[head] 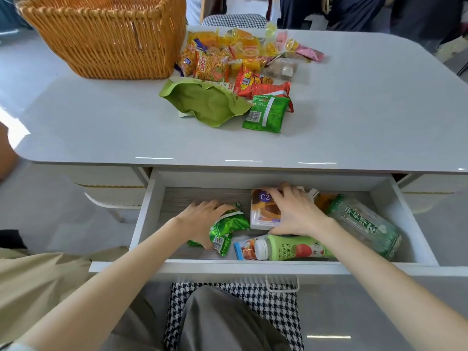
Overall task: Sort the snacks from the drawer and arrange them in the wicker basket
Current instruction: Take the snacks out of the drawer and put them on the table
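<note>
A: Where are the snacks?
B: Near, in the open white drawer [253, 267]. There the left hand [202, 219] grips crinkly green foil packets [229, 225]; the right hand [296, 214] curls round a white-and-purple carton [263, 211].
A: The basket?
B: A woven orange wicker basket [106, 39], far left on the glossy grey desk [354, 110].

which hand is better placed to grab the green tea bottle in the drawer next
Right, probably. The right hand holds the carton beside the green tea bottle at the drawer's right end; the left hand is farther off, its fingers gripping green snack packets.
</note>
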{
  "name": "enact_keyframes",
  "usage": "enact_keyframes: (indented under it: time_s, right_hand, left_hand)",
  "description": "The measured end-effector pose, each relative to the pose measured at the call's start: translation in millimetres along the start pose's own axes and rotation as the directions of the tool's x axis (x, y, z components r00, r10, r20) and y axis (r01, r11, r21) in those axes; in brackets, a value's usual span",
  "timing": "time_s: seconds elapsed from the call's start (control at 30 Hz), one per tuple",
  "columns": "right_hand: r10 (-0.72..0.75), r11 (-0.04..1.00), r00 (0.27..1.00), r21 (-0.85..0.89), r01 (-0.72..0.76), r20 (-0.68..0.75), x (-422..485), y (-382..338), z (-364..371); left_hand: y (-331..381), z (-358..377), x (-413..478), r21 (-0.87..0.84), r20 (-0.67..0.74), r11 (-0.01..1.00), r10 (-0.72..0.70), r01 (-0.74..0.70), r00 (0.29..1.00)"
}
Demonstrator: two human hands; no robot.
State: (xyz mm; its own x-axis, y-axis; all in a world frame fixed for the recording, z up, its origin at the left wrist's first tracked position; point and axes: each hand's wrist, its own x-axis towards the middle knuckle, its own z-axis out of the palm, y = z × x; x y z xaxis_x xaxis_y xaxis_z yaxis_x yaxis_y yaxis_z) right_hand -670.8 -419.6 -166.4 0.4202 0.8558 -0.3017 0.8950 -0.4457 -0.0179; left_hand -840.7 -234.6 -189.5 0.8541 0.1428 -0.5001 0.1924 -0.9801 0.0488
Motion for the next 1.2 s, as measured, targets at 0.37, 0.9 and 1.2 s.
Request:
enact_keyframes:
  time_s: [0.37,0.9,1.2]
  right_hand:
    - [0.008,0.991,1.0,0.131,-0.007,-0.007,-16,5,-8]
    - [0.129,0.974,0.795,0.224,0.009,-0.593,-68,8,-72]
    - [0.318,0.947,0.83,0.182,-0.263,-0.457,-9,57,-96]
  left_hand:
    - [8,7,0,0.075,-0.067,0.986,0.157,-0.151,0.985]
    - [5,-52,-68,-0.417,-0.547,0.862,0.016,-0.289,0.837]
    - [28,-141,10,-0.244,-0.688,0.945,-0.01,-0.218,0.725]
